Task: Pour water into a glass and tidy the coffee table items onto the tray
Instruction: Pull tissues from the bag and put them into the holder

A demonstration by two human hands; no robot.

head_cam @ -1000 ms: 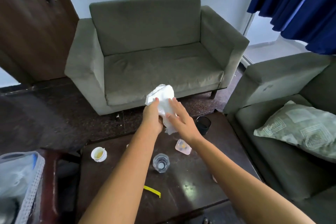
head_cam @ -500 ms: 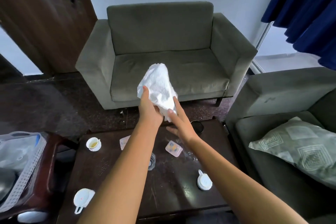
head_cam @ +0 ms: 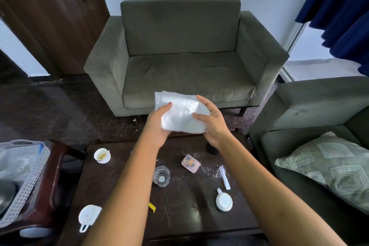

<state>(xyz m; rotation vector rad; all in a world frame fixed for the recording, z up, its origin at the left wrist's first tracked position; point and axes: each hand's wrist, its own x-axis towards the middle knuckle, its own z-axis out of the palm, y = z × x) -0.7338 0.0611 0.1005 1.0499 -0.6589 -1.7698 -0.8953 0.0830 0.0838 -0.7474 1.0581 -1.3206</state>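
View: head camera, the only one.
Landmark: dark wooden bench [head_cam: 123, 181], low in frame.
Left hand [head_cam: 157, 124]: raised above the bench's far edge, thumb on top of a white paper napkin [head_cam: 179, 114], gripping its left side.
Right hand [head_cam: 213, 124]: same height, fingers curled round the napkin's right side.
Napkin: spread flat between both hands, clear of the bench.
Glass [head_cam: 161, 176]: upright at bench centre, contents cannot be told.
Teacup with liquid [head_cam: 101, 155]: bench's far left.
Pink box [head_cam: 190, 163]: just right of the glass.
Overturned white cups: near left corner [head_cam: 88, 215] and near right [head_cam: 224, 201].
Tray: not identifiable.
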